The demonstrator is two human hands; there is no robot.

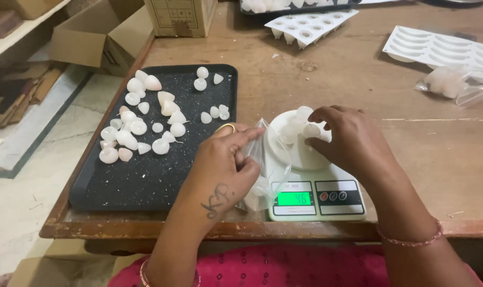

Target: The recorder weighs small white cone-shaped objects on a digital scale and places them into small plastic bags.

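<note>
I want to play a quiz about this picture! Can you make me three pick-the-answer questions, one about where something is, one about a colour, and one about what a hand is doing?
1. Where do the small white cone-shaped wax pieces lie?
A. on the black rectangular tray
B. on the floor
C. in a cardboard box

2. What colour is the lit screen of the small white kitchen scale?
A. red
B. green
C. blue

3. What is the left hand doing?
A. resting flat
B. holding the clear plastic bag
C. pressing a button

Answers: 1 A, they are scattered on the tray's dark surface. 2 B, the screen glows green. 3 B, its fingers pinch the bag beside the scale, while the right hand touches white pieces on the scale's plate.
</note>
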